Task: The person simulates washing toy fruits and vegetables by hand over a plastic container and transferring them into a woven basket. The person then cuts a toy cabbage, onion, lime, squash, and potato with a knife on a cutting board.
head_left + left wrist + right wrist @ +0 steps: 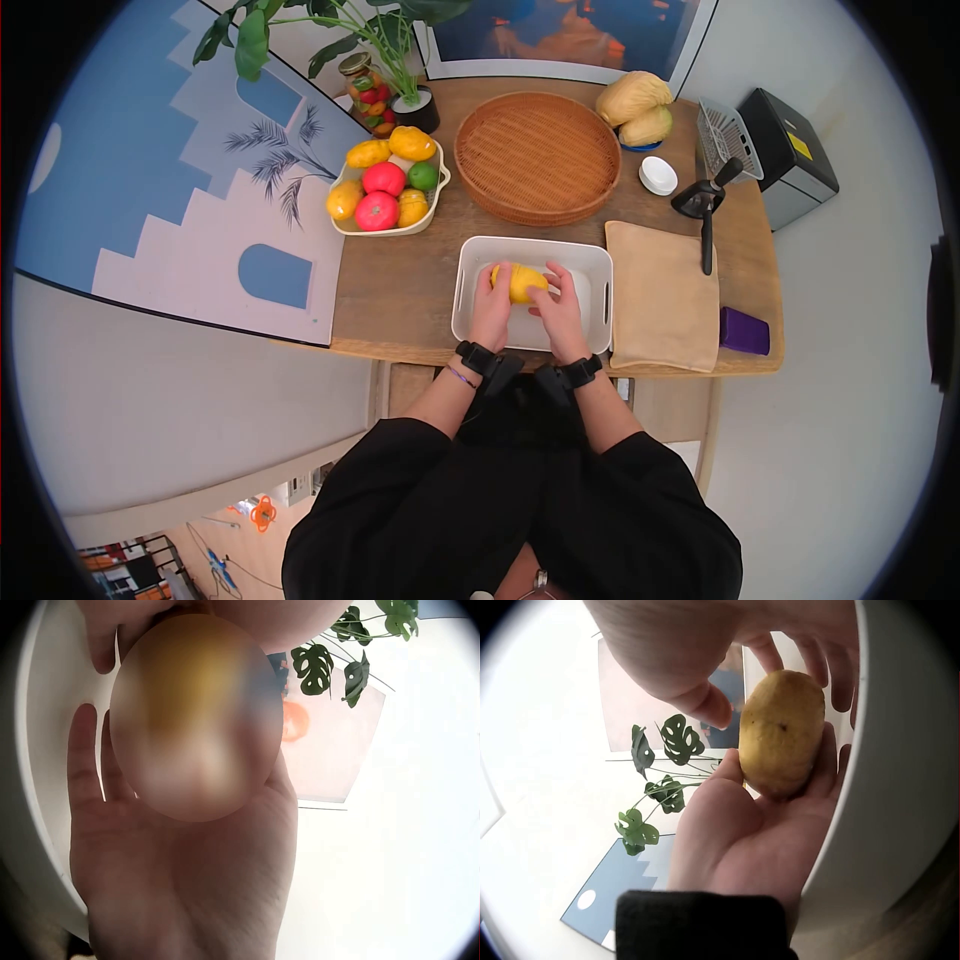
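A yellow potato (520, 282) with small dark eyes is held over a white basin (463, 300) in the head view. My left hand (488, 312) cups it from the left. In the right wrist view, the left thumb lies along the side of the potato (781, 739) and the fingers curl behind it. My right hand (562, 312) is at its right end, with fingers spread and fairly straight, and the fingertips right at the skin. The right thumb stands a little off the potato in the right wrist view. A round blurred patch covers the middle of the left wrist view.
Right of the basin lies a beige cloth (662, 300), then a purple block (745, 331) and a black handled tool (706, 205). Behind stand a round wicker tray (538, 155), a fruit basket (442, 205), a small white bowl (658, 176) and a grey basket (730, 140).
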Demonstrator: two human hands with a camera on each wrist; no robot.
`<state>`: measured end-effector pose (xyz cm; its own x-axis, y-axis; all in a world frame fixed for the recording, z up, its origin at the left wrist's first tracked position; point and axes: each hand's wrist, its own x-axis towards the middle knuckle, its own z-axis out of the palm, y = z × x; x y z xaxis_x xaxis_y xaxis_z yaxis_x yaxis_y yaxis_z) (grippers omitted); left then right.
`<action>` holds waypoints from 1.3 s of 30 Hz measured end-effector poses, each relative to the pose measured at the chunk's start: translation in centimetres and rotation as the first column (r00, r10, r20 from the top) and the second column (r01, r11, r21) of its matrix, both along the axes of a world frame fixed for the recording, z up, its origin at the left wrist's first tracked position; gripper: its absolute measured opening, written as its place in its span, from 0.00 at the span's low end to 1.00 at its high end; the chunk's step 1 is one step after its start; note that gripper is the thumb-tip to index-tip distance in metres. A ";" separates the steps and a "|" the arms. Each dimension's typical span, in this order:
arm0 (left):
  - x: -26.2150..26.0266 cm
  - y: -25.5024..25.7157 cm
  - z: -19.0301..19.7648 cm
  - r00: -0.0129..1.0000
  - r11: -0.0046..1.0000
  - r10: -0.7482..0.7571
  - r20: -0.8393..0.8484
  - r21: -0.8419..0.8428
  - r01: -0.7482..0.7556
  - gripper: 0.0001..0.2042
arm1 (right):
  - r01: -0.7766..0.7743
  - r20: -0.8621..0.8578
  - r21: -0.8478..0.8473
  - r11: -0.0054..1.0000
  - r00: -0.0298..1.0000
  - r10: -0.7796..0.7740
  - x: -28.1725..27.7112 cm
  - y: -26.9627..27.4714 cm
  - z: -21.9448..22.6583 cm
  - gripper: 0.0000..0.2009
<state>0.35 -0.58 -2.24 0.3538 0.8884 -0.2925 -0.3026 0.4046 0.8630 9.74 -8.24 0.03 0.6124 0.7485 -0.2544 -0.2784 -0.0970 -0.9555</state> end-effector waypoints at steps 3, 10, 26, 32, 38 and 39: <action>0.0 0.3 -0.4 1.000 1.000 0.011 0.021 -0.026 -0.010 0.16 | -0.178 0.199 0.082 0.981 0.967 0.158 0.7 0.1 -2.4 0.21; -0.2 -0.5 2.2 0.995 0.999 -0.030 0.096 -0.030 0.033 0.17 | -0.266 -0.241 -0.024 0.964 0.937 0.252 2.0 -0.1 -0.2 0.24; -1.0 -0.1 1.4 0.990 0.992 0.126 0.071 -0.013 -0.125 0.13 | -0.062 0.025 0.158 0.985 0.998 0.059 1.6 0.6 7.9 0.20; -0.6 -0.6 2.9 0.994 0.994 0.111 -0.014 0.023 -0.110 0.11 | 0.124 -0.212 0.271 0.955 0.975 -0.066 4.7 8.2 8.0 0.28; -0.6 -0.7 1.9 0.993 0.987 0.113 0.021 0.114 -0.115 0.07 | -0.078 -0.012 0.209 0.975 0.997 0.082 1.8 4.2 5.2 0.26; -0.4 -0.6 1.7 0.993 0.981 0.114 0.031 0.155 -0.117 0.06 | -0.169 0.057 0.168 0.971 0.985 0.162 1.5 3.0 4.7 0.22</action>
<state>-0.07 -1.19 -0.54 0.2508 0.9579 -0.1397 -0.3592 0.2261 0.9055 11.21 -5.20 4.71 0.4837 0.8706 -0.0897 -0.2312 0.0282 -0.9725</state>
